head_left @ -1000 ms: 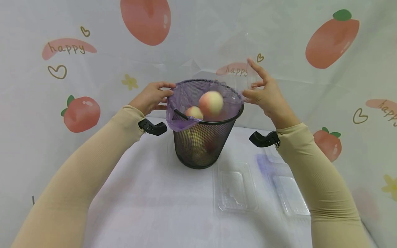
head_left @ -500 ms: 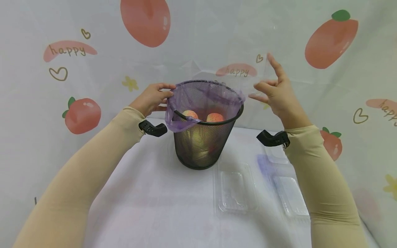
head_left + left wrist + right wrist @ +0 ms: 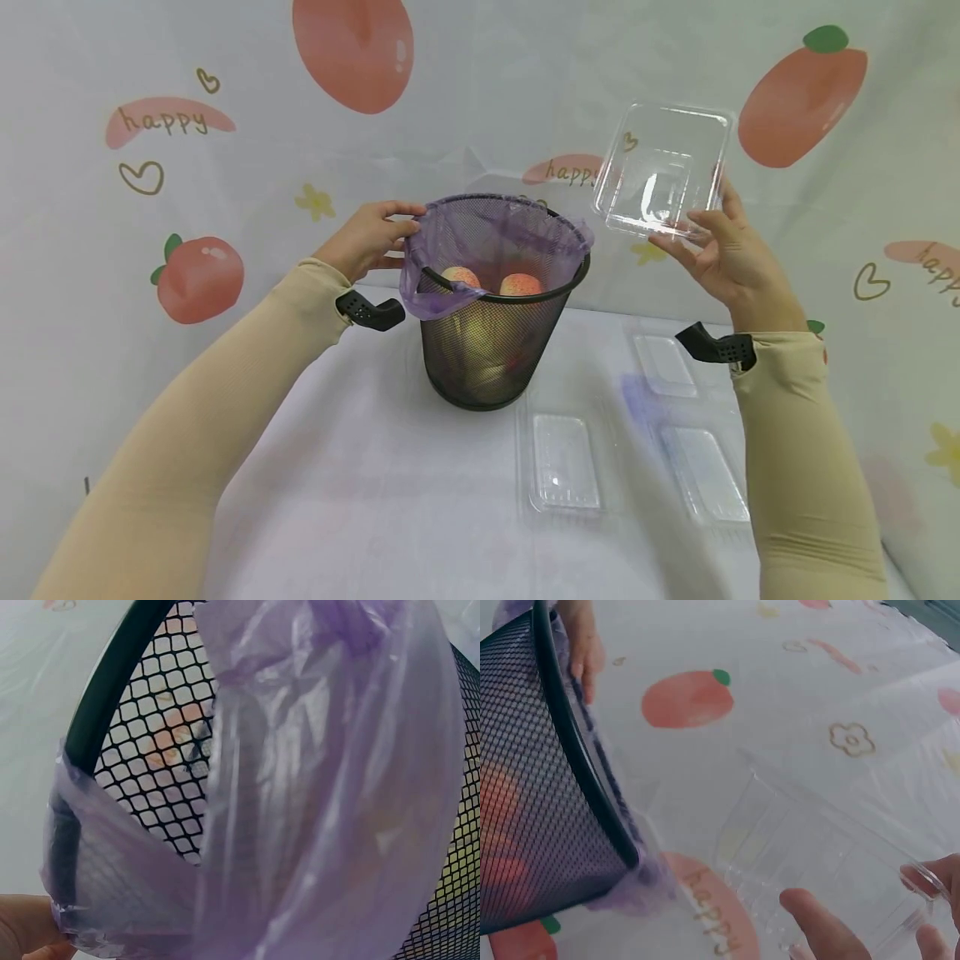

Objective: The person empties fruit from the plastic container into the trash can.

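Observation:
A black mesh wastebasket [image 3: 487, 358], lined with a thin purple plastic bag [image 3: 435, 302], stands upright in the middle of the head view. Two red-yellow fruits [image 3: 521, 285] show inside it, with more behind the mesh. My left hand [image 3: 371, 239] holds the basket's left rim, the bag folded over it; in the left wrist view the bag [image 3: 300, 825] covers much of the mesh. To the right of the rim, my right hand [image 3: 738, 258] grips a clear plastic container [image 3: 663, 167] by its lower right corner, tilted up in the air with nothing in it.
Clear plastic containers lie on the white table: one in front of the basket [image 3: 566, 462], others farther right [image 3: 708, 475]. A purple patch [image 3: 641, 402] shows between them. Behind the basket hangs a fruit-printed cloth [image 3: 450, 100].
A fruit seen in mid-fall one second ago has settled in the basket. My right hand has moved right, away from the rim, turning the container. The left hand stays put.

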`<state>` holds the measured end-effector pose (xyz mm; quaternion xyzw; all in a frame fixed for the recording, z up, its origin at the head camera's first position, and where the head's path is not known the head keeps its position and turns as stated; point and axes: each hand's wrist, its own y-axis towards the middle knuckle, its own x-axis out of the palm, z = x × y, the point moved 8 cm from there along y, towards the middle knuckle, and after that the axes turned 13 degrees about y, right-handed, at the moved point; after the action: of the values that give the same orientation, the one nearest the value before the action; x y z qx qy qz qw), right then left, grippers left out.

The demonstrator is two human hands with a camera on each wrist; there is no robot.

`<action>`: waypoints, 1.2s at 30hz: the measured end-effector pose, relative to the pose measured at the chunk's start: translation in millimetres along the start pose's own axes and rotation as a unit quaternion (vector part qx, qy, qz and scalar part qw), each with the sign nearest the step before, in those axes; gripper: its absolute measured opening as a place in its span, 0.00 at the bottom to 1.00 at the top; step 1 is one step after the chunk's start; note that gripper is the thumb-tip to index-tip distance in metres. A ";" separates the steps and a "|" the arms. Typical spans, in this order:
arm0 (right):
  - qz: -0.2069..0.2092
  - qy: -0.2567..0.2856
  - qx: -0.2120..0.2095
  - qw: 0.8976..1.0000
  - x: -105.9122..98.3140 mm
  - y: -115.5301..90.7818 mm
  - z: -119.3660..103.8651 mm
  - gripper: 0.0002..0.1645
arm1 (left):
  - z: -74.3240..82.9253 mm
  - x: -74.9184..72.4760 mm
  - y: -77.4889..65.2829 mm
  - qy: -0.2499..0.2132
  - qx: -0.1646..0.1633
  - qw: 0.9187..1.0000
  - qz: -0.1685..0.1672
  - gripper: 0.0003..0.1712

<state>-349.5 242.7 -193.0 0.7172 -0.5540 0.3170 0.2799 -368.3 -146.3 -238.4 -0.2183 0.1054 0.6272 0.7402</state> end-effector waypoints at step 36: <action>0.112 -0.247 0.187 0.944 -146.3 -15.0 105.7 0.49 | -0.8 -0.6 1.9 0.001 -0.004 1.000 0.007 0.24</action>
<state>-346.7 256.9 -373.6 0.7456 -0.6133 0.2571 -0.0423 -370.2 -147.0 -239.2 -0.2216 0.1051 0.6324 0.7348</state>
